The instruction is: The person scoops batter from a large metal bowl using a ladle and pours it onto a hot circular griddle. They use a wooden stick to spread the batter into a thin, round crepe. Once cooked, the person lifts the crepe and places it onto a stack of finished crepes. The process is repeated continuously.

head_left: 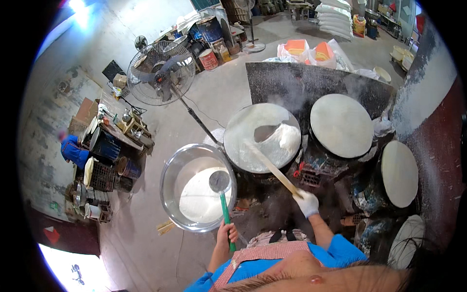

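My bare left hand (227, 233) is closed round the green handle of a ladle (220, 182). The ladle's round metal bowl hangs over a large metal basin (168, 204) that holds creamy white batter (200, 200). My right hand (307, 203), in a white glove, grips a long flat wooden stick (272, 169). Its far end rests on a round griddle (243, 124) covered with a thin pale layer. Near the griddle's right side lies a bunched white mass (289, 136), beside a dark bare patch (267, 133).
More round pale-topped griddles (342, 125) stand to the right, with a dark upright board (311, 82) behind. A standing fan (160, 78) rises beyond the basin. White sacks (334, 19) are stacked at the back. A person in blue (74, 152) is at the far left.
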`<state>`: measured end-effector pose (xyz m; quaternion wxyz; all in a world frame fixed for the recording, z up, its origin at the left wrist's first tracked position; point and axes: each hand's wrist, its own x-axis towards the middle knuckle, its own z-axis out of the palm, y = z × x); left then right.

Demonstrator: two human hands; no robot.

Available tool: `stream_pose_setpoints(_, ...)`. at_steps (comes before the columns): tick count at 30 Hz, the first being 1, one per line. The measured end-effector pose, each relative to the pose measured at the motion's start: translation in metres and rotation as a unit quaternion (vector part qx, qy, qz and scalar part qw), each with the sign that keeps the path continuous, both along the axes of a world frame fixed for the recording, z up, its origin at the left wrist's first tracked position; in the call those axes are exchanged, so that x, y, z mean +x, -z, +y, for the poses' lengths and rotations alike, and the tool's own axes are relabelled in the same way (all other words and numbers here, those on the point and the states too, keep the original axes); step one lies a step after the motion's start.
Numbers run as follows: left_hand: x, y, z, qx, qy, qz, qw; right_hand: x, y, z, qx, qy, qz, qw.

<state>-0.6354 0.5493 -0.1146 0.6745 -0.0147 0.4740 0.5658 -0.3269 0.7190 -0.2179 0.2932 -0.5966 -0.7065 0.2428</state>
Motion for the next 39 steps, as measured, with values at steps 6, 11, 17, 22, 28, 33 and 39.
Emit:
stream_pose_setpoints(6, 0.016, 0.003, 0.010, 0.017, -0.032, -0.032, 0.999, 0.007, 0.006, 0.177, -0.055, 0.089, 0.076, 0.992)
stream_pose_setpoints(11, 0.018, -0.016, -0.002, -0.006, -0.034, 0.022, 0.999, -0.015, 0.011, 0.250, -0.066, 0.043, 0.201, 0.976)
stream_pose_setpoints(17, -0.012, 0.024, -0.006, -0.073, -0.055, -0.112, 0.990, -0.074, 0.033, 0.151, -0.147, 0.014, 0.245, 0.958)
stream_pose_setpoints(22, -0.017, -0.024, -0.014, -0.047, -0.030, 0.049, 0.997, -0.012, 0.027, 0.126, -0.162, 0.141, 0.465, 0.859)
stream_pose_setpoints(28, -0.038, 0.003, -0.012, -0.038, -0.066, -0.048, 0.996, -0.082, 0.001, 0.066, -0.327, 0.130, 0.383, 0.854)
stream_pose_setpoints(33, -0.041, 0.002, -0.003, -0.044, -0.039, -0.007, 0.998, -0.011, 0.035, 0.109, -0.107, 0.116, 0.268, 0.950)
stream_pose_setpoints(39, -0.040, 0.004, 0.018, -0.050, -0.049, -0.030, 0.997, -0.026, -0.022, 0.143, 0.004, 0.091, -0.122, 0.988)
